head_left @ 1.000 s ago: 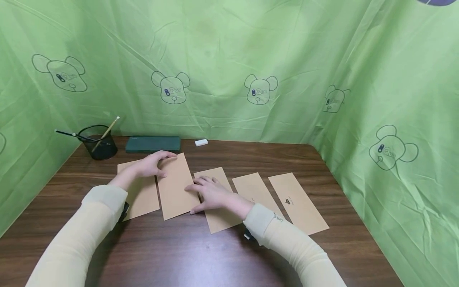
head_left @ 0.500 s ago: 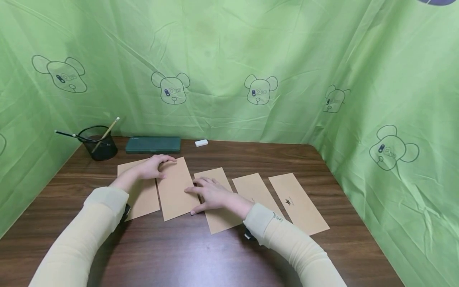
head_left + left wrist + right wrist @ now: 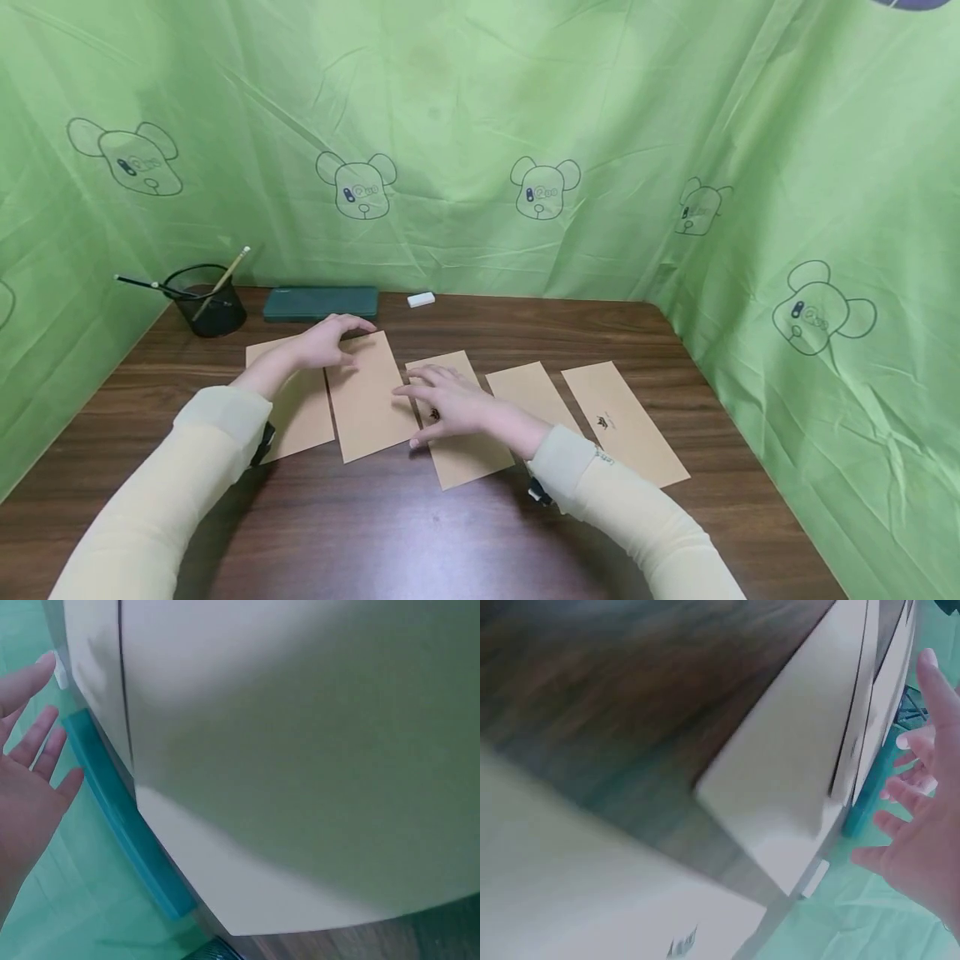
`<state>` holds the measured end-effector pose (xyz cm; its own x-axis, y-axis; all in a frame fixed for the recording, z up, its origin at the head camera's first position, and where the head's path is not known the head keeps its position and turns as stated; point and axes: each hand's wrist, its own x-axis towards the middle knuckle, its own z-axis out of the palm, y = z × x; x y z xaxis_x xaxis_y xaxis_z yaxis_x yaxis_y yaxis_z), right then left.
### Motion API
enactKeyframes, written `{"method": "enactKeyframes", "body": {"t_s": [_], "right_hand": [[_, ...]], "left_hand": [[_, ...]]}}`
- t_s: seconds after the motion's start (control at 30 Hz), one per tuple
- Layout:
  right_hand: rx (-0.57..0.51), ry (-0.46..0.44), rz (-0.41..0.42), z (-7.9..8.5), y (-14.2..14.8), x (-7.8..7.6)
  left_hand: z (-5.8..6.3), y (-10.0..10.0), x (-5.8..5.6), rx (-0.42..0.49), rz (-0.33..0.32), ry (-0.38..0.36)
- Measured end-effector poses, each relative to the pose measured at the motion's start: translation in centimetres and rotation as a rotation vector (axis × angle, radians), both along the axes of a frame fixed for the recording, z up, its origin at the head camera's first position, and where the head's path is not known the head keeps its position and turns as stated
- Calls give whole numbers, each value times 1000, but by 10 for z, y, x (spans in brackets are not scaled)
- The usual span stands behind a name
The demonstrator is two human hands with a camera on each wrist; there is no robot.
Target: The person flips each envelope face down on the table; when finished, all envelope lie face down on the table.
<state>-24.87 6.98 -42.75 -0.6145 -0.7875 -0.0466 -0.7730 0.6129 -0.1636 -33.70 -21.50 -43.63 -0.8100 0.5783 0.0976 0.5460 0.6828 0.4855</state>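
Observation:
Several tan kraft-paper envelopes lie in a slanted row on the wooden table. In the head view my left hand (image 3: pixel 326 342) hovers with spread fingers over the upper left edge of the second envelope (image 3: pixel 371 412). My right hand (image 3: pixel 453 404) is above the third envelope (image 3: pixel 472 458), its fingertips near the second one's right edge. Part of a dark print shows beneath that hand. Under my left forearm is the leftmost envelope (image 3: pixel 300 421). Both wrist views show the left hand (image 3: pixel 34 780) and right hand (image 3: pixel 922 825) with loosely extended fingers, holding nothing.
To the right lie a fourth envelope (image 3: pixel 528 392) and a fifth envelope (image 3: pixel 630 429) with a small crown print. Along the back edge stand a black mesh cup (image 3: pixel 213 317) with pencils, a dark green case (image 3: pixel 322 303) and a white eraser (image 3: pixel 422 299). Green curtains (image 3: pixel 450 108) enclose the table.
The second envelope has slid slightly toward me. My left fingers have lifted off it, and my right hand has drawn a little to the right, uncovering the third envelope's print.

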Motion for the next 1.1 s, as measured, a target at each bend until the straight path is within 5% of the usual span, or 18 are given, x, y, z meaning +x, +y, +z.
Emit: {"method": "enactKeyframes", "body": {"t_s": [0.53,0.83,1.1], "right_hand": [[-101,2,41,8,63,17],[-81,6,30,2,93,29],[-1,15,37,-4,108,33]], "left_hand": [[8,44,20,14,22,-1],[-6,70,29,-46,-29,37],[-16,79,31,-123,-30,-3]]}}
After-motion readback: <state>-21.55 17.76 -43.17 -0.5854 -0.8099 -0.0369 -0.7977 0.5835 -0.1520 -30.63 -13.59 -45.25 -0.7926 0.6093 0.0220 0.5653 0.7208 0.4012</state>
